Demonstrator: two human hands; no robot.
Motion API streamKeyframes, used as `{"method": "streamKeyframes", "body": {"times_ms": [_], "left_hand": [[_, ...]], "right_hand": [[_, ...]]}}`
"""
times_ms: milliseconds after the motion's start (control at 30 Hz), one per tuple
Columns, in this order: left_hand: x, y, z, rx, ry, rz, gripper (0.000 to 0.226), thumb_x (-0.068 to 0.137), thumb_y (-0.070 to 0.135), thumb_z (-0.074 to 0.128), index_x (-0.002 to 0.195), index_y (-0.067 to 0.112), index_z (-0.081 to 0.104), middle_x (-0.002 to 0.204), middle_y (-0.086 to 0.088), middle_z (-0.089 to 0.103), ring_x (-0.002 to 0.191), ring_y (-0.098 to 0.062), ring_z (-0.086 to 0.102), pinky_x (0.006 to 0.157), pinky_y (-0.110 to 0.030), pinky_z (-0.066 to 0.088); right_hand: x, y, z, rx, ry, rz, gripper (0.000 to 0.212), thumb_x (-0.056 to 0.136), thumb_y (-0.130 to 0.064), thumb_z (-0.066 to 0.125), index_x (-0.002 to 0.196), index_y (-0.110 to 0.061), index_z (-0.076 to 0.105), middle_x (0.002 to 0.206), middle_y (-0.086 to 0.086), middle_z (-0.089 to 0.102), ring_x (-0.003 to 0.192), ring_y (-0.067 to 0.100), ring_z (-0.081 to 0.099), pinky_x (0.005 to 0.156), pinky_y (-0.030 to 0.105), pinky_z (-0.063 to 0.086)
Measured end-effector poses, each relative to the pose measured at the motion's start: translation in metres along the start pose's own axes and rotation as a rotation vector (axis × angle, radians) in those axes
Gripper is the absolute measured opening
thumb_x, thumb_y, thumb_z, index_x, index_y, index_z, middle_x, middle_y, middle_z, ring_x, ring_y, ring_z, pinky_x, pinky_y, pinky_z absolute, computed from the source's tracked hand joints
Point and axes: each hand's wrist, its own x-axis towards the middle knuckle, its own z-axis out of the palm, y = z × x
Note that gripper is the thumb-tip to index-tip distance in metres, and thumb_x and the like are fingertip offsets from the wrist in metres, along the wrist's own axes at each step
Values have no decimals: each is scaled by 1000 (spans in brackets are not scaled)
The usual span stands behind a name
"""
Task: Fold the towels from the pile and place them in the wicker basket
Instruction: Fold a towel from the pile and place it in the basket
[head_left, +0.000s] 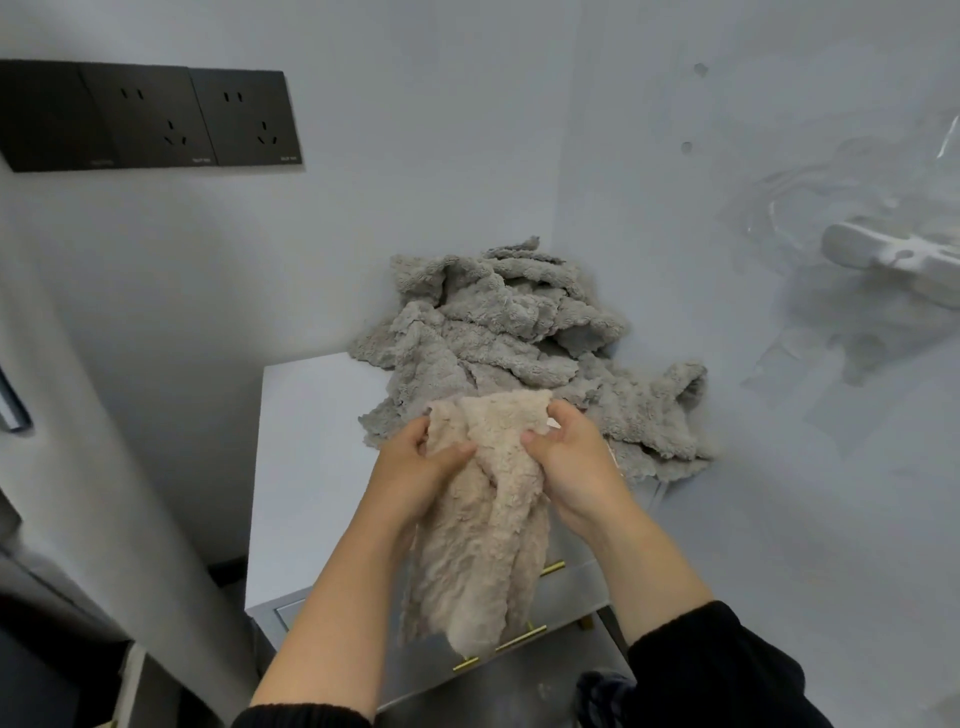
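Left hand (415, 467): grips the upper left edge of the beige towel, thumb across the front, fingers curled behind the cloth.
Right hand (571, 457): pinches the upper right edge of the same towel, thumb in front, fingers tucked behind.
Beige towel (493, 545): held up between both hands, bunched in lengthwise folds, hanging toward 6 o'clock over the front edge of the bench.
Grey towel pile (509, 338): loose heap at 12 o'clock of the hands, on the back of the bench, pushed into the wall corner and spilling toward 3 o'clock.
Bench (306, 441): white top, bare part at 9 o'clock of the hands.
Drawer handles (519, 639): gold bars on the bench front, partly behind the hanging towel.
Sleeves (727, 670): black, at both forearms.
Sockets (156, 119): black wall plates, at 10 o'clock.
White fixture (893, 260): on the wall at 2 o'clock; kind unclear.
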Motion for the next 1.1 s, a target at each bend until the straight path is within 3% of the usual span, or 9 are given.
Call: {"method": "streamKeyframes", "body": {"times_ms": [133,300,367,433,600,733,800,967,1100], "left_hand": [[-3,2,4,87,86,4,14,87,26,67,77,17,69,75,-1,73,65,-13,68,57,-22,50],[1,8,-4,-89,176,-47,18,91,21,61,82,7,68,74,-6,69,62,-15,62,54,-21,47],[3,7,-8,-60,251,-11,10,89,12,62,80,12,68,74,-5,67,64,-16,59,55,-22,46],[6,5,-14,18,353,63,14,86,7,63,77,16,68,74,-3,66,69,-18,58,62,-27,44],[5,7,-34,437,424,161,19,80,11,68,64,21,69,57,7,57,59,-12,48,55,-26,33],[4,9,-49,441,375,84,32,83,11,67,54,8,53,42,1,42,46,-18,36,51,-26,29],[4,13,-57,467,366,50,27,84,9,65,60,1,58,34,2,44,42,-20,40,48,-25,32],[2,23,-66,294,345,-21,17,88,-6,56,75,2,63,47,-8,54,32,-10,52,34,-16,40],[3,8,-54,218,290,-104,31,90,-12,45,67,6,53,51,-9,55,45,-22,66,40,-19,50]], "right_hand": [[-2,-1,-2,-52,-59,-68,35,92,9,46,104,-18,65,106,11,71,99,27,68,90,49,52],[6,-3,-17,-141,206,-103,21,93,-7,53,77,-13,65,84,14,71,79,29,68,77,38,56],[6,-8,-25,-258,429,-176,32,92,-10,53,62,-11,44,59,7,50,52,19,47,52,16,40],[8,-15,-37,-306,573,-277,37,93,-6,51,61,-14,35,57,0,34,52,13,28,43,20,21],[14,-21,-57,-536,433,-164,44,87,-4,57,53,-16,31,53,-1,26,52,15,23,47,28,18],[11,-25,-70,-864,288,-100,45,82,-3,60,49,-15,31,51,2,26,51,16,23,50,31,16],[10,-25,-77,-939,268,-47,33,78,-5,65,51,-5,47,51,6,36,49,18,34,50,28,23],[9,-30,-86,-513,211,59,28,81,5,62,56,-4,52,32,1,38,24,10,28,32,16,23],[6,-25,-82,-377,27,268,20,87,15,51,73,1,53,35,7,49,25,10,45,28,15,35]]}}
